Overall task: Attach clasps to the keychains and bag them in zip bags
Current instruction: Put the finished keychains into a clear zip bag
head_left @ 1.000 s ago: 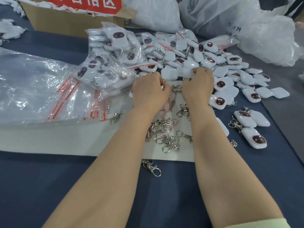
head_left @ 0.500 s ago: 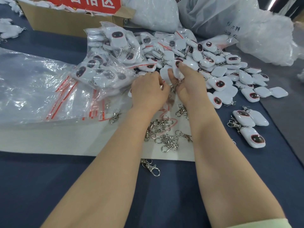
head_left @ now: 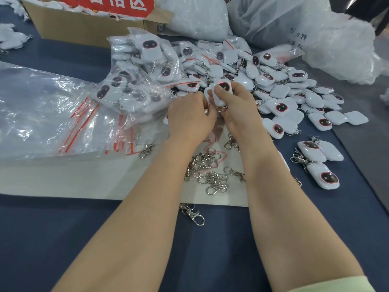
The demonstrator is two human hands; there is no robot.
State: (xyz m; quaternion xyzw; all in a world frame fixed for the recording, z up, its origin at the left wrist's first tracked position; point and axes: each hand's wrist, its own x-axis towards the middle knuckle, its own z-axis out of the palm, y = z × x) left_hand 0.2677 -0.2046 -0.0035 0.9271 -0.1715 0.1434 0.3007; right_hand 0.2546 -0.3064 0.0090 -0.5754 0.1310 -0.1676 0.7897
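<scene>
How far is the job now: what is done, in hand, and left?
Done: a heap of bagged keychains. In hand: the right hand grips one white keychain; the left hand pinches metal at its ring, apparently a clasp. Left: many loose keychains, the spare clasps and empty zip bags.

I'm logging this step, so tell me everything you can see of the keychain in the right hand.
The keychain is white, rounded-square, glossy like plastic, with a dark oval face rimmed red. The right hand holds it above the pile, face to the camera; a metal ring hangs below, by the left hand.
</scene>
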